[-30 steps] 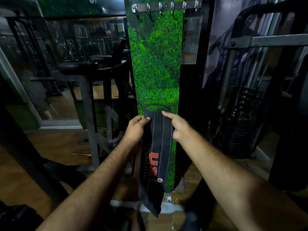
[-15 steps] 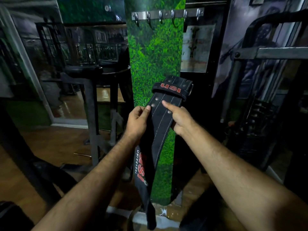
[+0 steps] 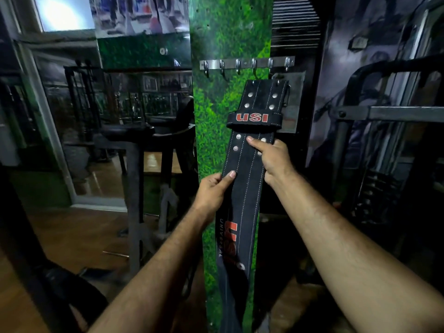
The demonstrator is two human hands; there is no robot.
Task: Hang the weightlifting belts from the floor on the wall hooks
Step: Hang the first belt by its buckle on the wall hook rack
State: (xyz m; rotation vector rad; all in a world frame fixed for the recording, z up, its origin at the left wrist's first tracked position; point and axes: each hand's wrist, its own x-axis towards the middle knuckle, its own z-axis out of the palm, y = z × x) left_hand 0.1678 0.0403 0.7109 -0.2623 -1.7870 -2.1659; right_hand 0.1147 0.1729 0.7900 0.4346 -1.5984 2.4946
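A black weightlifting belt (image 3: 242,188) with red USI lettering and metal rivets hangs upright in front of the green grass-patterned wall panel (image 3: 216,111). My left hand (image 3: 212,191) grips its left edge at mid-height. My right hand (image 3: 271,157) holds the right edge higher up, thumb across the front. The belt's buckle end reaches just under the metal hook rack (image 3: 247,64), below the two rightmost hooks. Whether the buckle touches a hook I cannot tell. The belt's lower end drops out of sight between my forearms.
A dark gym machine with padded seat (image 3: 134,133) stands to the left. A grey steel frame (image 3: 384,114) and weight stack (image 3: 374,188) stand to the right. A mirror wall is behind on the left. The floor is wood (image 3: 79,227).
Both hands have raised the belt, and its buckle end now stands straight just under the hooks instead of folded over. The rack sits lower in view.
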